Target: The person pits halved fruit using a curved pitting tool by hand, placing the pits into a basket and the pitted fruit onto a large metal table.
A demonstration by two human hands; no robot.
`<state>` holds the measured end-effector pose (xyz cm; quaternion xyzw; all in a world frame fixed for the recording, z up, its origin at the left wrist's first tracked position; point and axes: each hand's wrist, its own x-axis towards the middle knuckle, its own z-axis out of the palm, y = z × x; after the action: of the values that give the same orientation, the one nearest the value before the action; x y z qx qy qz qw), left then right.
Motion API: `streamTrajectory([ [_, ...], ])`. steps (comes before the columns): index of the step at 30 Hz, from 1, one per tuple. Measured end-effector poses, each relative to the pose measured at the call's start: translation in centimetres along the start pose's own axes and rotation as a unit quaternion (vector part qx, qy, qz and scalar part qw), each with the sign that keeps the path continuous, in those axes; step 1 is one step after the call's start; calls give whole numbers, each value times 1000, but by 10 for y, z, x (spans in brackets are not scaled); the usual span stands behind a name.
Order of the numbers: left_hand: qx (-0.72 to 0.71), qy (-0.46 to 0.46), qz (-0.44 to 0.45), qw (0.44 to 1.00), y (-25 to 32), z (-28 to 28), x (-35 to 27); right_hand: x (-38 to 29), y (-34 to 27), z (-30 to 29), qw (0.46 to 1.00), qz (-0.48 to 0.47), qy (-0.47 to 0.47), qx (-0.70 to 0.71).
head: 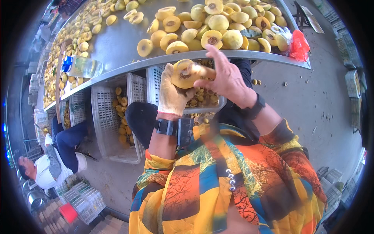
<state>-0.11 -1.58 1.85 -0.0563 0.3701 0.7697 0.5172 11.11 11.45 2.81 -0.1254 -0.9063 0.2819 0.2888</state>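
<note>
A cotton-type knit glove covers my left hand (172, 90), which holds a halved yellow peach (181, 80) with its cut face up and a brown pit hollow showing. My bare right hand (230, 79) is at the fruit's right side, its thumb close to the rim and one finger raised. Between its fingers is a short, shiny tool (201, 71), blurred, whose tip reaches over the cut face; its exact kind cannot be told. Below both hands, a plastic crate (204, 110) contains small brown and yellow pieces, partly hidden.
Halved peaches (216, 23) are heaped on the metal table (122, 38). On it are a blue-capped bottle (84, 66) and a red plastic bag (299, 45). A crate of peach halves (112, 146) stands left of my knees. A seated person (48, 169) is farther left.
</note>
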Motion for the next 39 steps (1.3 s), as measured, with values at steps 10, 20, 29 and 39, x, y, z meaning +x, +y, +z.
streamTrajectory([
  [10,235,74,186,951,-6,-25,17,-41,-10,28,974,160,-90,130],
  [20,188,105,171,961,-7,-24,14,-15,-20,33,965,184,-76,169],
  [29,147,107,193,964,-2,-18,16,-21,-28,50,962,182,-126,160],
  [39,191,99,287,933,-11,-14,14,-29,-39,67,960,215,-111,139],
])
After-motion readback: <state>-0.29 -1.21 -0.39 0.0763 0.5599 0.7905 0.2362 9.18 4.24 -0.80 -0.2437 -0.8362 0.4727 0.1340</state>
